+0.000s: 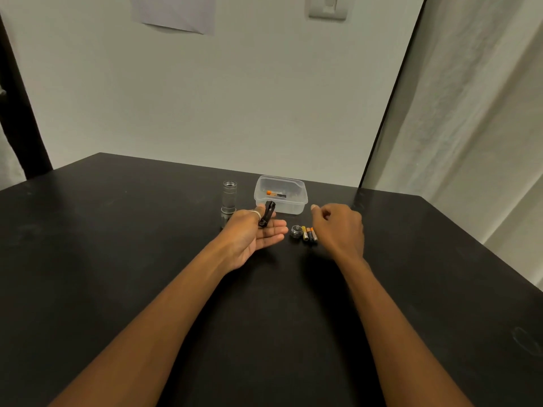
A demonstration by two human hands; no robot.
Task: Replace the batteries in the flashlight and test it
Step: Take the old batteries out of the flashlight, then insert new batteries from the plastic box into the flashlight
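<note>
A silver flashlight body (pixel 228 201) stands upright on the black table (pixel 117 230) with its threaded end open at the top. My left hand (pixel 252 236), palm up, holds a black battery holder (pixel 267 217) between thumb and fingers. To its right lie the silver tail cap (pixel 296 231) and three small batteries (pixel 309 234) side by side. My right hand (pixel 338 227) hovers just right of those batteries, fingers loosely curled, holding nothing. A clear plastic box (pixel 280 195) behind them contains a battery (pixel 276 194) with an orange end.
The table's back edge meets a pale wall. A curtain (pixel 470 113) hangs at the right. A dark post (pixel 20 118) stands at the far left. A sheet of paper (pixel 176 13) and a wall switch (pixel 327 7) are up on the wall.
</note>
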